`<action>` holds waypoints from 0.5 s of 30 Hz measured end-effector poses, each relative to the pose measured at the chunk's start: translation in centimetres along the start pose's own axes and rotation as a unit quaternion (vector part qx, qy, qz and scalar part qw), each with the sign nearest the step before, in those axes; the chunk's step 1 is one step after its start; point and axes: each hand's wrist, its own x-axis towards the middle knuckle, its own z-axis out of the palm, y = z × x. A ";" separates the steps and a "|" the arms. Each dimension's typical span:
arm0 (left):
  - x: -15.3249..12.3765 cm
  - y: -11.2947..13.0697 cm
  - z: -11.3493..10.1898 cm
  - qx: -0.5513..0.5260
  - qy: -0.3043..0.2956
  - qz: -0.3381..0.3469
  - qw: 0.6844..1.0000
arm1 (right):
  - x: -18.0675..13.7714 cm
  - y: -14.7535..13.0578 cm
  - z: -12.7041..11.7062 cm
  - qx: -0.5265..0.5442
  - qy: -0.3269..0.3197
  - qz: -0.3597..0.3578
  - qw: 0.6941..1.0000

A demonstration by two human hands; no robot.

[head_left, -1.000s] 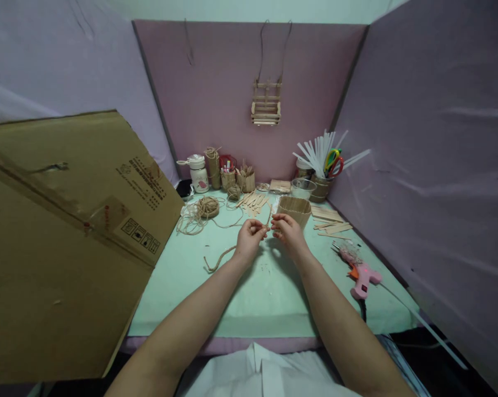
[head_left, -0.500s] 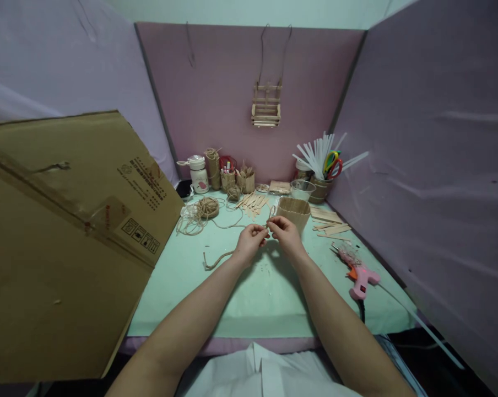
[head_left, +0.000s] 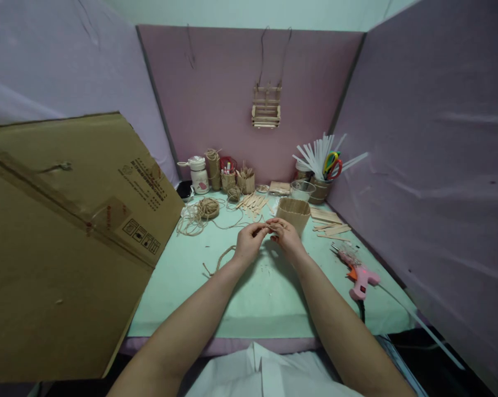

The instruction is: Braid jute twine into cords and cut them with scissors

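Observation:
Close together over the middle of the table, my left hand (head_left: pixel 251 240) and my right hand (head_left: pixel 285 236) both pinch a piece of twine. The part between the fingertips is small and partly hidden. A braided-looking length of the twine (head_left: pixel 221 258) trails out past my left wrist and curls on the table. Just behind my right hand stands an oval basket made of wooden craft sticks (head_left: pixel 294 208). Left of my hands lies a ball of twine (head_left: pixel 208 208) with loose loops around it.
A pink glue gun (head_left: pixel 362 278) lies at the right beside loose craft sticks (head_left: pixel 334 229). Pots, a white bottle (head_left: pixel 199 175) and scissors (head_left: pixel 332 164) line the back. A large cardboard box (head_left: pixel 75 248) blocks the left side. A small stick swing (head_left: pixel 266 107) hangs on the back wall.
My right hand has turned and its fingers have curled in closer to my left. The upright twine loop above the fingertips has lowered, and the trailing end has shifted on the table.

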 end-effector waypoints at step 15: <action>-0.5 0.6 0.1 0.055 -0.069 0.072 0.993 | 0.0 -0.4 -0.2 0.091 0.003 -0.016 0.996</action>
